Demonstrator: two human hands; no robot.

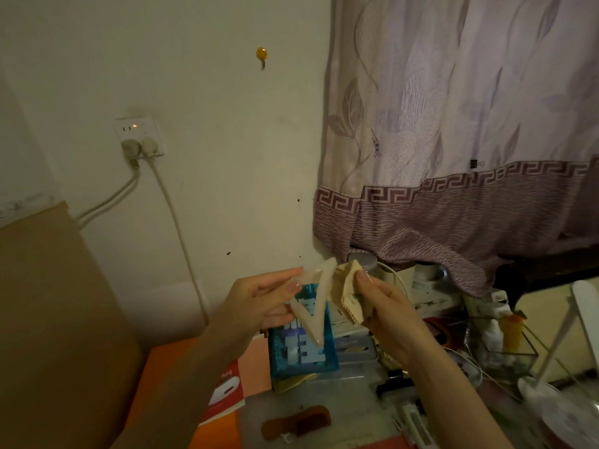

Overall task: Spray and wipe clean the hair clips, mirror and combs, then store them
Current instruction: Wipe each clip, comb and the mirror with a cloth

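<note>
**Clip in hand, cloth working the top edge**

Right now the left hand (259,299) pinches a pale triangular hair clip (312,306) at its upper corner, thumb and fingers curled around it, held up in mid-air at the lower centre of the frame. Just to its right, the right hand (385,306) has its fingers bunched around a beige cloth (348,294), pressed against the clip's top corner.

Risk, as I judge it: that grip is only on one corner, so a firm rub could twist the clip loose and drop it into the clutter below. A hard squeeze might also stress the thin plastic.

Down at the bottom centre a brown comb (296,421) lies on the table (327,400), waiting its turn. Behind the clip sits a blue box (303,354), half covered. I see no mirror or spray bottle that I can name; the lower right is dim and blurred, and whether the clip carries a clasp behind is hidden
</note>
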